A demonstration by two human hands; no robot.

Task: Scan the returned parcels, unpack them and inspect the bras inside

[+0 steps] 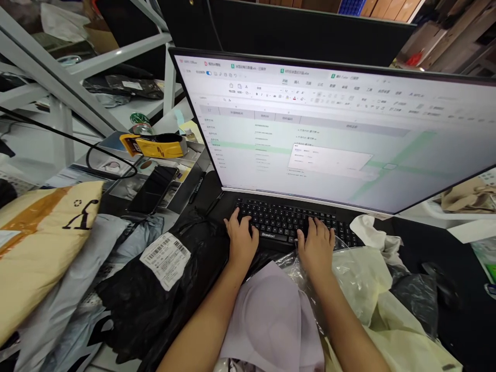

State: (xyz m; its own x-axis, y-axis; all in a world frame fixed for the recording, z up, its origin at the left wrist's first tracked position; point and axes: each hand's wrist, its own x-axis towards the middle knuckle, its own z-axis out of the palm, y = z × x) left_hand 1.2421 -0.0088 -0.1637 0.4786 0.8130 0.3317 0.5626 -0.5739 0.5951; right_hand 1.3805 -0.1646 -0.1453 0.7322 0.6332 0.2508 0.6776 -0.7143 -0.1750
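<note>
A black keyboard lies below a wide monitor that shows a spreadsheet with a small dialog box. My left hand rests on the keyboard's left end, fingers spread over the keys. On the right part of the keys lies my right hand, its fingers stretched out and holding nothing. Between my forearms sits a pale lilac piece with a rounded, cup-like shape. Clear plastic packaging lies beside and partly under my right forearm. Left of my left arm is a black parcel bag with a white barcode label.
Cream and grey parcel bags are piled at the left. A phone and a yellow tape dispenser rest on a box beside the monitor. A black mouse lies at the right. Metal frame bars stand at upper left.
</note>
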